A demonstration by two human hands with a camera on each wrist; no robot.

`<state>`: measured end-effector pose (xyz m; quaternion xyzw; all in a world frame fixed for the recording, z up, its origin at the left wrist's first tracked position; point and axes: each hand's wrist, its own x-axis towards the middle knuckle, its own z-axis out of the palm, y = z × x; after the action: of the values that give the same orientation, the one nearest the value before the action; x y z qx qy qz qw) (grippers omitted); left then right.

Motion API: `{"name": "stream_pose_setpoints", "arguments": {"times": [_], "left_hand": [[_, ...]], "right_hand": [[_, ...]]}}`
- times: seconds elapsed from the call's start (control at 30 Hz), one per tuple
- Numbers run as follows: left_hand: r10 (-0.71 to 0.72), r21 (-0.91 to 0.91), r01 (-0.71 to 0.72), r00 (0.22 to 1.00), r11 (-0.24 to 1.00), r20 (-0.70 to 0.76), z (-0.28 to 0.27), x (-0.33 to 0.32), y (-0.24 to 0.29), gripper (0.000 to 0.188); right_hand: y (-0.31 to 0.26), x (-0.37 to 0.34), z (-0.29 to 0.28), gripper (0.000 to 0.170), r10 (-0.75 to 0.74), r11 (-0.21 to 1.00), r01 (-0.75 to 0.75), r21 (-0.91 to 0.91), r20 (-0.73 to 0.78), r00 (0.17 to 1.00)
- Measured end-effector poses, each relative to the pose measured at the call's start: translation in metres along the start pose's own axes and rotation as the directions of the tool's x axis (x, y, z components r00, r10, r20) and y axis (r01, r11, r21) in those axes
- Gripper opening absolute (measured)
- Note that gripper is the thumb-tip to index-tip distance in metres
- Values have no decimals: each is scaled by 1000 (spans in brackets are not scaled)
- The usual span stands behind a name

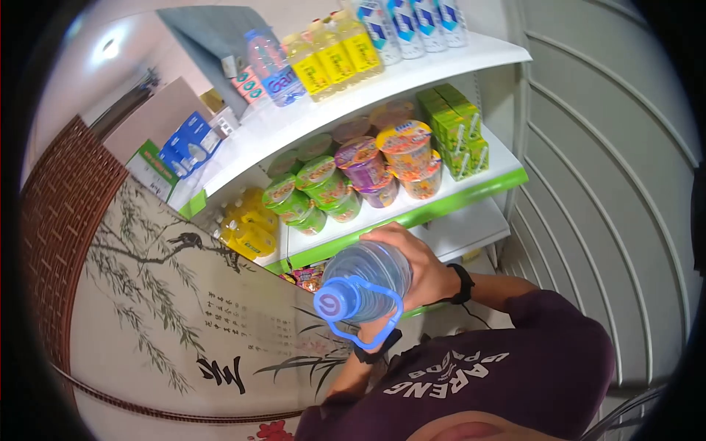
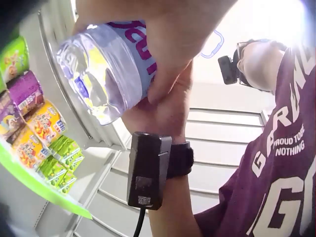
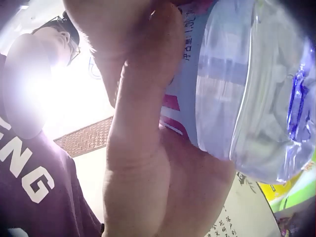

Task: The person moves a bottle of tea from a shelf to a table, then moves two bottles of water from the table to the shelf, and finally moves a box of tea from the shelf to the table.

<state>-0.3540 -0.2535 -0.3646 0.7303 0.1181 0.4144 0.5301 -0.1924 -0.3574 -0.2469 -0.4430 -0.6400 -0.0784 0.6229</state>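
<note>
A clear bottle (image 1: 384, 266) is gripped by the left hand (image 1: 376, 328) and right hand (image 1: 424, 266), both curled around its sides

The head view is bright, with curved, dark edges; in both wrist views, strong white glare from above washes out some parts.

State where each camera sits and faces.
Head: on the head, facing forward-down at the bottle; left hand, right hand, shirt show.
Left wrist: on that wrist, facing up past the bottle; both hands, shirt show.
Right wrist: on that wrist, facing up past the bottle; hand, shirt show.
Both wrist views share the bottle's base.
</note>
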Motion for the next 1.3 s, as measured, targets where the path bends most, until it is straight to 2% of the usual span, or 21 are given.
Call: {"name": "stream_pose_setpoints", "arguments": {"times": [0.07,0.17,0.2,0.23,0.27,0.3,0.33,0.37,0.4,0.47,0.53,0.57,0.63,0.8,0.87,0.93,1.0,1.07,1.1,1.17,1.3], "left_hand": [[67,53,-66,998,996,-9,-7,29,-1,74],[353,297,-343,935,891,22,-28,99,11,73],[488,444,-466,870,765,72,-38,129,17,72],[614,634,-567,769,526,178,-50,165,22,72],[683,701,-598,698,389,217,-55,199,35,72],[725,704,-618,654,348,215,-59,231,52,71],[718,517,-646,691,561,84,-47,250,81,80],[698,269,-663,715,698,-49,-36,269,111,89],[735,290,-696,677,657,-40,-41,293,123,92],[586,110,-580,809,807,-38,-48,338,120,97],[479,13,-479,878,878,-3,-57,367,124,101],[451,9,-451,892,892,24,-61,379,126,102],[438,-74,-433,894,898,92,-67,409,125,101],[380,-48,-379,901,924,208,-75,441,126,94],[350,-65,-346,900,936,260,-73,447,132,90],[342,-70,-335,905,940,255,-73,465,119,79],[319,-117,-303,935,946,156,-65,471,113,73],[292,17,-301,936,953,199,-55,453,137,73],[289,78,-303,946,950,150,-52,456,136,73],[274,143,-290,954,946,123,-48,462,133,73],[252,45,-263,953,964,169,-43,485,123,72]], "right_hand": [[5,21,-3,107,-92,995,92,-34,-3,996],[11,72,-8,107,-194,978,197,-65,58,979],[13,92,-9,107,-222,969,228,-95,72,972],[17,117,-8,107,-257,958,263,-113,68,964],[24,144,-6,108,-294,945,300,-131,61,954],[35,169,0,113,-296,946,297,-130,26,955],[48,193,6,117,-297,947,293,-132,-11,955],[61,214,11,117,-288,947,275,-168,-59,956],[75,235,14,117,-281,945,256,-205,-105,954],[106,273,15,117,-221,958,194,-211,-113,969],[124,301,16,116,-214,944,175,-279,-113,970],[133,311,17,115,-234,922,182,-343,-116,965],[148,329,14,113,-193,939,164,-303,-68,979],[163,349,6,114,-159,933,159,-322,26,987],[164,344,4,112,-129,931,114,-347,-22,991],[157,334,4,109,-105,925,67,-374,-84,991],[146,313,3,102,-85,941,54,-334,-80,993],[142,295,1,95,-99,899,85,-429,-12,995],[145,291,0,92,-109,856,114,-503,41,993],[155,287,1,86,-71,871,93,-482,65,995],[161,283,-2,79,-15,849,51,-526,72,997]]}}
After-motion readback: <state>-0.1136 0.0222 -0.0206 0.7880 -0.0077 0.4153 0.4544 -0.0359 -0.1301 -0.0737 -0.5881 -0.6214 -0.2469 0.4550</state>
